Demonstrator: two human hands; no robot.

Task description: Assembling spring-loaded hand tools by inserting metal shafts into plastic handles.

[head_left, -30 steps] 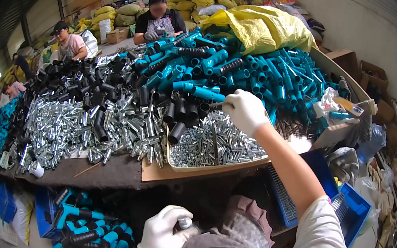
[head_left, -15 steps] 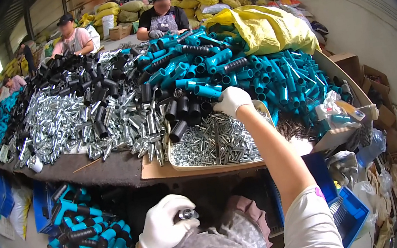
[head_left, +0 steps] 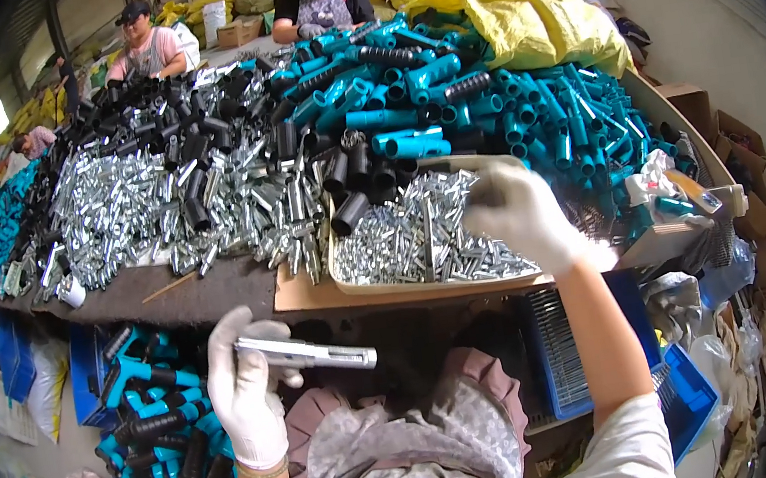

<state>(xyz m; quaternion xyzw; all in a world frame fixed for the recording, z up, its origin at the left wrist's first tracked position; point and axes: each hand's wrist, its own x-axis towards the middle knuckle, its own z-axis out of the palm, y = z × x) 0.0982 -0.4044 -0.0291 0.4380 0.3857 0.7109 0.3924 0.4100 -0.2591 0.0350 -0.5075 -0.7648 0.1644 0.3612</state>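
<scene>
**Picking a pin for the tube**

The left hand is clamped on a silver metal tube below the bench's near edge. The right hand pinches a thin pin over the tray of small metal parts; next, likely, they must be aligned.

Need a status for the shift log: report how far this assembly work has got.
Done: teal-and-black assembled handles fill the bin at the lower left. In hand: the left hand grips a metal tube, and the right hand lifts a small pin from the tray of pins. Left: large heaps of metal tubes, black grips and teal grips.
</scene>
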